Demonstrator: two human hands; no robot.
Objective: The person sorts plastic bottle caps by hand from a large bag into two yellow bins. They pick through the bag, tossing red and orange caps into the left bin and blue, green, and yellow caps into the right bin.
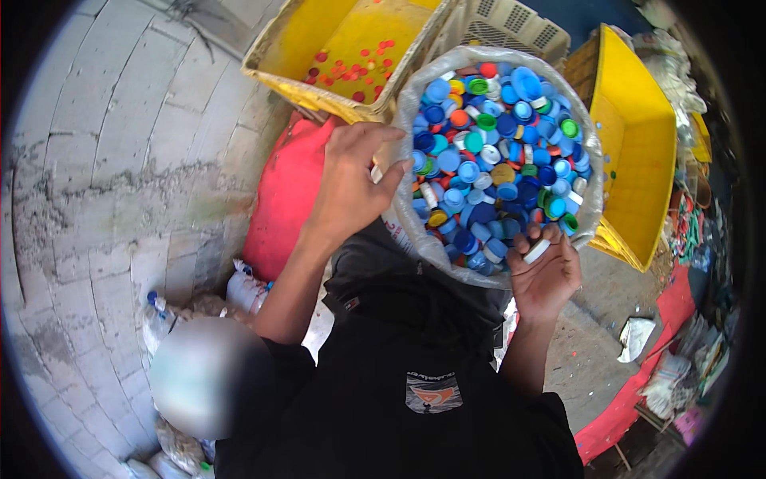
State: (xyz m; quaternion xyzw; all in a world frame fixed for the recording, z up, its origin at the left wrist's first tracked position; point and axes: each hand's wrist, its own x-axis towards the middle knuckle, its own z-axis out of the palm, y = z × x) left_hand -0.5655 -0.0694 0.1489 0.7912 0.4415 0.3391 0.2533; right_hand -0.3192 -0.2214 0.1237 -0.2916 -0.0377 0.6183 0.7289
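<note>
A white woven sack (597,152) with a rolled rim is filled with bottle caps (479,160), mostly blue, with some green, white, red and yellow ones. My right hand (549,279) is palm up at the sack's near right rim, its curled fingers holding a white bottle cap (538,251). At the left rim, my left hand (355,172) has thumb and forefinger apart, pointing toward the caps. A small white patch shows by its palm, too little of it to name. Its other fingers are partly hidden.
A yellow crate (335,36) with scattered red and orange caps stands beyond the sack. Another yellow crate (638,144) is tilted at right. A red sack (287,191) leans left, near a grey block wall (104,176). Filled bags (179,447) lie lower left.
</note>
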